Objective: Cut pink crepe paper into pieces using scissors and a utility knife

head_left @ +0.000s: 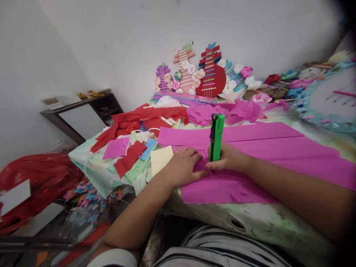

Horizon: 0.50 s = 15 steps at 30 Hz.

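Upright in my right hand (229,157) is a green box cutter (218,133) with a black slider strip, its lower tip against the magenta crepe paper (278,155). My right fingers wrap round its lower part. Flat on the same paper, just left of the cutter, lies my left hand (187,165), fingers stretched out and holding nothing. The paper has long fold or cut lines running across it and a ragged near edge. Beside my left wrist is a cream paper piece (161,159).
Red (130,157), blue and pink scraps lie left on the cloth-covered table (244,215). Decorated guitar shapes (213,79) lean on the back wall. A round blue-trimmed craft piece (333,94) stands right. A low cabinet (83,118) and red plastic (39,170) are at left.
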### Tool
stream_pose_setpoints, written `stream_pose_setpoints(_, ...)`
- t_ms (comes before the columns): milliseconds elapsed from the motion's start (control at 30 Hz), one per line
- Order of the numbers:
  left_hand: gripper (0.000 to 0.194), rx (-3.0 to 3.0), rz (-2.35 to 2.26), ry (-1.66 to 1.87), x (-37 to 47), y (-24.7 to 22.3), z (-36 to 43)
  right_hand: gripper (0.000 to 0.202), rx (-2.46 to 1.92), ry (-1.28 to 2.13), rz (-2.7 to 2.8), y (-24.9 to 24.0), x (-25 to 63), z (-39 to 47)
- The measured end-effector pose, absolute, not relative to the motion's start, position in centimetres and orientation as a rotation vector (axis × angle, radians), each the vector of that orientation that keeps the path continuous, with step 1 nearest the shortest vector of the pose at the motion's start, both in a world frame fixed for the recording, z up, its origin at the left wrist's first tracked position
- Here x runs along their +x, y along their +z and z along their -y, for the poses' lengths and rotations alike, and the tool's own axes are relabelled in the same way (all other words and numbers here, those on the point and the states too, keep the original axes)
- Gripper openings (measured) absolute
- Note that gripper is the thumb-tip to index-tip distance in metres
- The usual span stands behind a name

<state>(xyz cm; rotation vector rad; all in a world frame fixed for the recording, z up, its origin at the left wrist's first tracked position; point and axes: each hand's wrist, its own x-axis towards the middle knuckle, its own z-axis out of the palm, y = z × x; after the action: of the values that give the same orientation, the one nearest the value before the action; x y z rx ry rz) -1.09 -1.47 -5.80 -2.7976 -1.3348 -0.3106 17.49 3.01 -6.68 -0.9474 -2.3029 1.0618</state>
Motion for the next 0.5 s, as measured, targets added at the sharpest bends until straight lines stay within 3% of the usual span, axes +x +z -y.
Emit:
stream_pose_setpoints(233, 0.047, -2.811, 1.368, -0.282, -0.99, -5.68, 1.35, 0.036, -1.043, 0.944, 2.292, -6.16, 17.40, -2.84)
stream_pose_setpoints(500, 0.060, -2.836, 1.370, -0.284, -0.99, -5.53, 1.27, 0.036, -1.052, 0.977, 2.231, -6.06, 17.29, -2.85)
